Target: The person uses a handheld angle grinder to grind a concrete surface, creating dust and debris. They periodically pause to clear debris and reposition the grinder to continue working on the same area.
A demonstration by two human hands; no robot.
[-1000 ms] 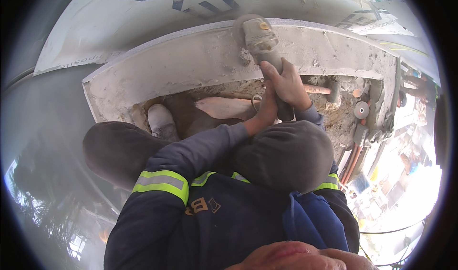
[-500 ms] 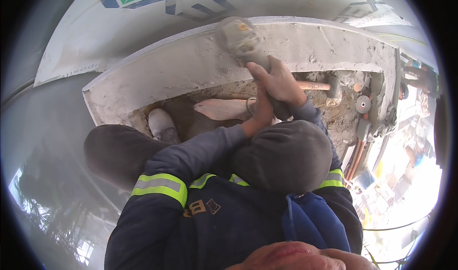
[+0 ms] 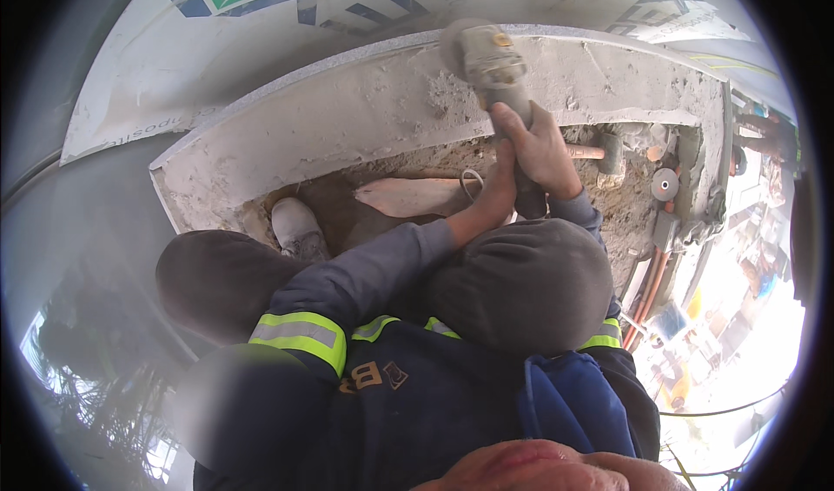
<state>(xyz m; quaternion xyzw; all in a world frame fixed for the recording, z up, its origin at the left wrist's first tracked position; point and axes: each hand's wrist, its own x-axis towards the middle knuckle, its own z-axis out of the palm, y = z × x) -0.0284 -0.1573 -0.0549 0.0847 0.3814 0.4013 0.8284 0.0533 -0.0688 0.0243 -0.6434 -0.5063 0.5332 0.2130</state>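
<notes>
A dusty angle grinder point(image 3: 492, 67) with a blurred disc is against the rough grey plastered side of a low ledge point(image 3: 330, 113). My right hand point(image 3: 543, 152) is wrapped round the grinder's body, thumb on top. My left hand point(image 3: 493, 187) is closed on the lower part of the same tool, just below and left of my right hand. A pale loop of cord or hose lies beside my left wrist. Right of my hands, a mallet point(image 3: 611, 163) with a wooden handle lies in the rough dirt recess, near a round grey disc point(image 3: 665, 184).
Printed white boards point(image 3: 295, 13) stand behind the ledge. A pale flat piece point(image 3: 400, 194) lies in the recess beside my white shoe point(image 3: 295, 226). Copper-coloured pipes point(image 3: 651, 291) run at the right, with cluttered bright ground beyond. A glossy grey surface point(image 3: 95, 257) is at the left.
The grinder swung left along the ledge about half a second ago and is now further right than in both earlier frames, with both my hands still on it.
</notes>
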